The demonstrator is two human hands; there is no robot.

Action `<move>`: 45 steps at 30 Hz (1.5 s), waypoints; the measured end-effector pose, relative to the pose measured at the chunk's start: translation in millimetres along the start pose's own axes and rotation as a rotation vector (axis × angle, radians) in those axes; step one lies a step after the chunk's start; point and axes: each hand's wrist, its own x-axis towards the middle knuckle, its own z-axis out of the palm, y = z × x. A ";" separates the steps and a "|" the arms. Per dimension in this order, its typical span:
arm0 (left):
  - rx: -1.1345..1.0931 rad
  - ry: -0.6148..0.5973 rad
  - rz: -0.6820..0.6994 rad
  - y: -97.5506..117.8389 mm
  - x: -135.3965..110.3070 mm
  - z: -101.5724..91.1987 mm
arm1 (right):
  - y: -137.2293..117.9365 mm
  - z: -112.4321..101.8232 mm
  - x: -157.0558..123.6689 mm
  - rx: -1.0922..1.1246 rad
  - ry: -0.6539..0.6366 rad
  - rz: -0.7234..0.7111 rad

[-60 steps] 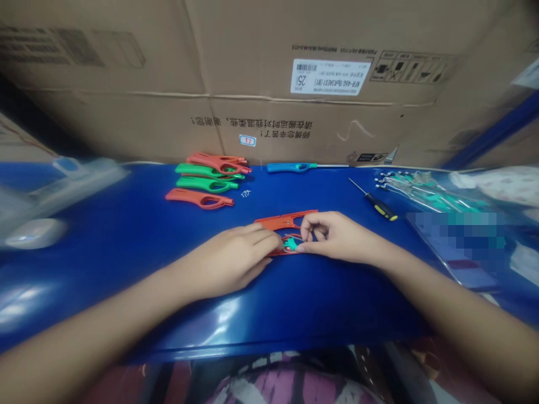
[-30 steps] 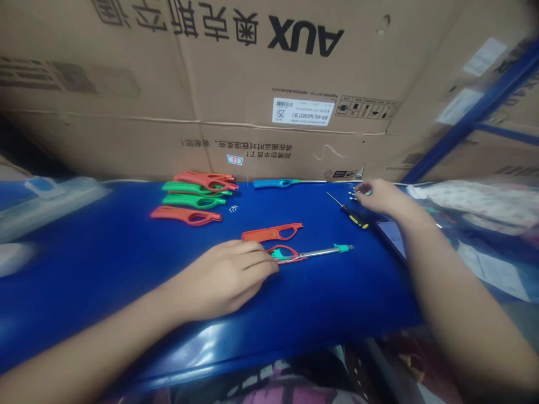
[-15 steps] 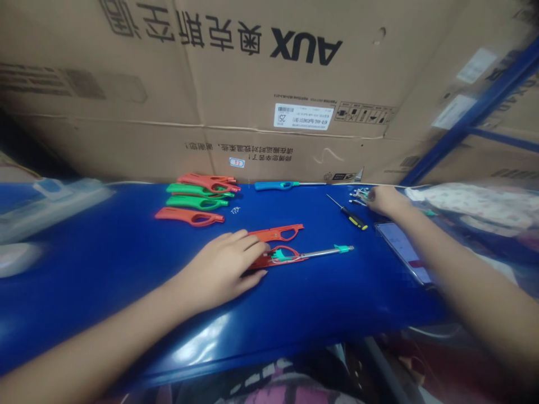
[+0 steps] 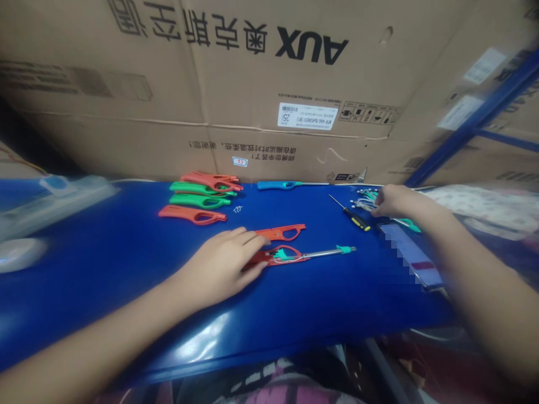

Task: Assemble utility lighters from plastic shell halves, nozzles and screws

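Observation:
My left hand point(image 4: 223, 264) lies flat on the blue table point(image 4: 105, 264), fingers stretched out over the handle end of an open red lighter shell point(image 4: 290, 256) with a teal trigger and a metal tube pointing right. A second red shell half point(image 4: 281, 231) lies just behind it. My right hand point(image 4: 393, 201) is far right at the back, fingers curled on a pile of metal tubes with teal parts point(image 4: 365, 197). What it grips, if anything, is hidden.
Red and green lighter shells point(image 4: 201, 196) lie stacked at the back left. A blue lighter point(image 4: 282, 184) rests by the large cardboard box point(image 4: 269, 90). A black and yellow screwdriver point(image 4: 353, 216) and a phone point(image 4: 410, 255) lie at right. Blurred plastic bags sit at far left.
My right hand left the red shell, reached to the pile of tubes at the back right and stays there. My left hand stayed on the shell, shifting slightly. The view tilted upward.

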 end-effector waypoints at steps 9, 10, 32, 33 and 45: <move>-0.394 0.135 -0.099 6.4 -0.9 7.0 | -55.4 -13.0 -73.1 0.586 -0.101 -0.455; -0.441 0.153 -0.105 7.5 -0.3 8.1 | -66.2 -11.4 -81.4 0.625 -0.143 -0.538; -0.491 0.390 -0.007 13.1 -2.8 11.6 | -137.0 51.0 -122.3 1.403 -0.037 -1.034; -0.478 0.375 0.000 12.8 -3.5 12.5 | -136.8 50.6 -122.6 1.408 -0.059 -1.048; -0.433 0.189 -0.039 10.9 -2.3 10.7 | -134.8 47.3 -115.7 1.285 0.016 -0.989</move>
